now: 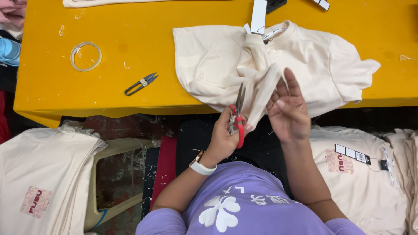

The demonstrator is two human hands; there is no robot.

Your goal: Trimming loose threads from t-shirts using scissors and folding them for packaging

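A cream sweatshirt [305, 61] lies crumpled on the yellow table [130, 39], and one fold of it hangs over the near edge. My left hand [224, 137], with a white watch on the wrist, grips red-handled thread snips [238, 124] whose blades point up against the hanging fold. My right hand [288, 112] pinches that same fold of cream fabric [261, 93] from the right, fingers raised. A white hang tag [258, 15] sits at the garment's collar.
Bare metal snips [141, 84] and a ring of tape [85, 56] lie on the table's left part. Stacks of folded cream shirts sit low at the left [43, 174] and right [361, 178]. A beige plastic stool [115, 150] stands below the table edge.
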